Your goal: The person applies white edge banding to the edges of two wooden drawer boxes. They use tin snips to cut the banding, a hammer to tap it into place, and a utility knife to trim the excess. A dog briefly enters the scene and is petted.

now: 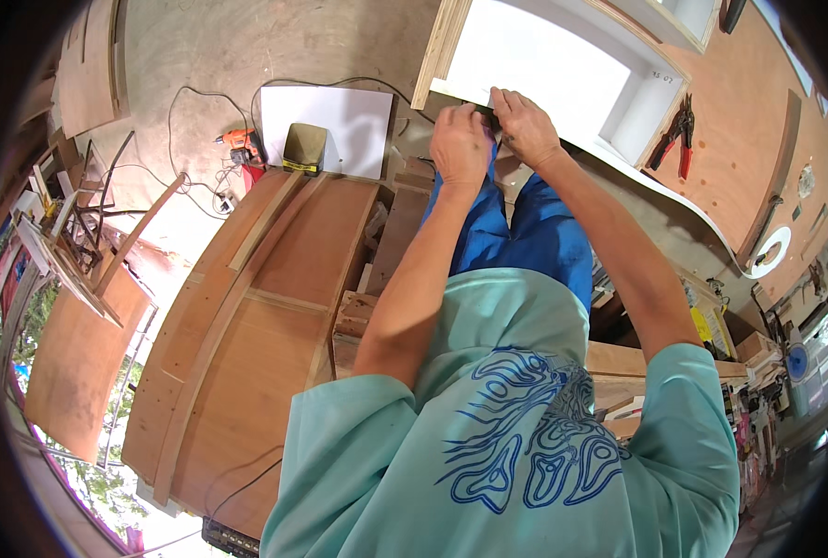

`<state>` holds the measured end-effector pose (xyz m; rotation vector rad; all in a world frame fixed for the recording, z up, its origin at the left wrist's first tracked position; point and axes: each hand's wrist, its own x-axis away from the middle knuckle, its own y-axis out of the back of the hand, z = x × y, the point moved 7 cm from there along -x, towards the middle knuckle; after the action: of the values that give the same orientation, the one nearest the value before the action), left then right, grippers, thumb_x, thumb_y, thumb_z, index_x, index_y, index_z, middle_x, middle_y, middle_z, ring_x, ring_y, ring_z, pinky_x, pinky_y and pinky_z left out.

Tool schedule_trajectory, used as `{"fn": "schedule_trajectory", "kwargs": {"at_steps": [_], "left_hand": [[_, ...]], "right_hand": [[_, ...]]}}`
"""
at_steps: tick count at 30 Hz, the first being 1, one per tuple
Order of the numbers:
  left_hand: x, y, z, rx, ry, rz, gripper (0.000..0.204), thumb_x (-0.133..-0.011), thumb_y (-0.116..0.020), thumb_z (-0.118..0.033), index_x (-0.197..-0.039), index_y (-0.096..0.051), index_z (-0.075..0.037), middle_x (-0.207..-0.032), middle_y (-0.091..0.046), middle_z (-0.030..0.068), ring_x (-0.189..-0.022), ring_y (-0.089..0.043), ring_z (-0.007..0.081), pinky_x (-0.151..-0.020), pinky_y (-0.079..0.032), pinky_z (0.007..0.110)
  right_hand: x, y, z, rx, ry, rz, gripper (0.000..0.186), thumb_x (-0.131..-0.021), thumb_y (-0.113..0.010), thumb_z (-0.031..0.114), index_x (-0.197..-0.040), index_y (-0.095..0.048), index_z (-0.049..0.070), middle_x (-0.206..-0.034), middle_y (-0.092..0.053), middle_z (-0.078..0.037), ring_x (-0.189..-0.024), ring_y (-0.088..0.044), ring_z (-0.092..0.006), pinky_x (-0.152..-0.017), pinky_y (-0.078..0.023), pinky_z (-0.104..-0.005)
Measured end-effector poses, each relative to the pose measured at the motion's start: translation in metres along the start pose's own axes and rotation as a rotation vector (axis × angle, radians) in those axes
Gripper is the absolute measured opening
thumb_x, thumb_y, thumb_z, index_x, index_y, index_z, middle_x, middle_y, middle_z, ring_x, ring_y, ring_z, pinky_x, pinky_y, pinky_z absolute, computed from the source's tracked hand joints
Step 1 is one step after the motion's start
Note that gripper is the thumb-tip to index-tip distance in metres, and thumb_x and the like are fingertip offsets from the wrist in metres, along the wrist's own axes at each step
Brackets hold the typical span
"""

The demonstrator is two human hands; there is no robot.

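At the near edge of the white box (537, 58), the left hand (461, 147) and right hand (527, 132) are set close together, fingers curled narrowly; whether anything is pinched cannot be told. From that edge a white strip (661, 189) trails to the right of the box, toward a white roll (760, 271). Red-handled pliers (682, 139) lie just right of the box. Edge work seems in hand; the strip's alignment with the box's edge and even finger pressure would be called for.
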<state>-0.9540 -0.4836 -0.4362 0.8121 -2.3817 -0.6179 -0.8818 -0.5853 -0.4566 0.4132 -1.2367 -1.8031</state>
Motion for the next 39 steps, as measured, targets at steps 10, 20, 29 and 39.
{"fn": "schedule_trajectory", "kwargs": {"at_steps": [10, 20, 29, 39], "left_hand": [[-0.022, -0.023, -0.032, -0.607, -0.79, 0.35, 0.024, -0.084, -0.056, -0.012, -0.107, -0.063, -0.008, -0.106, -0.061, 0.0036, -0.097, -0.057, 0.0236, -0.084, -0.052, 0.034], [-0.024, -0.028, -0.033, -0.675, -0.891, 0.412, 0.032, -0.082, -0.065, -0.007, -0.113, -0.063, 0.0, -0.109, -0.063, 0.0093, -0.094, -0.059, 0.0276, -0.079, -0.053, 0.037], [-0.026, -0.034, -0.029, -0.728, -0.889, 0.411, 0.027, -0.086, -0.065, -0.012, -0.11, -0.064, 0.001, -0.108, -0.065, 0.0124, -0.093, -0.061, 0.0305, -0.08, -0.052, 0.039], [-0.022, -0.035, -0.031, -0.793, -0.948, 0.399, 0.03, -0.087, -0.064, -0.014, -0.113, -0.063, 0.001, -0.11, -0.064, 0.0123, -0.096, -0.061, 0.0304, -0.082, -0.052, 0.038]], "right_hand": [[0.011, -0.016, -0.002, 0.123, -0.002, -0.094, 0.045, -0.087, -0.048, 0.009, -0.13, -0.048, -0.002, -0.139, -0.046, -0.021, -0.133, -0.041, -0.033, -0.112, -0.031, -0.0438], [0.089, 0.004, -0.052, 0.31, -0.177, -0.055, 0.05, -0.093, -0.043, 0.022, -0.142, -0.042, 0.012, -0.155, -0.029, -0.009, -0.143, -0.027, -0.0253, -0.116, -0.023, -0.0489], [0.18, 0.016, -0.126, 0.245, -0.373, -0.023, 0.057, -0.089, -0.049, 0.02, -0.144, -0.037, 0.013, -0.156, -0.025, -0.012, -0.144, -0.025, -0.0289, -0.115, -0.021, -0.0531], [0.25, 0.046, -0.188, 0.086, -0.64, -0.222, 0.055, -0.084, -0.058, 0.022, -0.133, -0.046, -0.001, -0.136, -0.047, -0.021, -0.132, -0.04, -0.0347, -0.111, -0.023, -0.0586]]}}
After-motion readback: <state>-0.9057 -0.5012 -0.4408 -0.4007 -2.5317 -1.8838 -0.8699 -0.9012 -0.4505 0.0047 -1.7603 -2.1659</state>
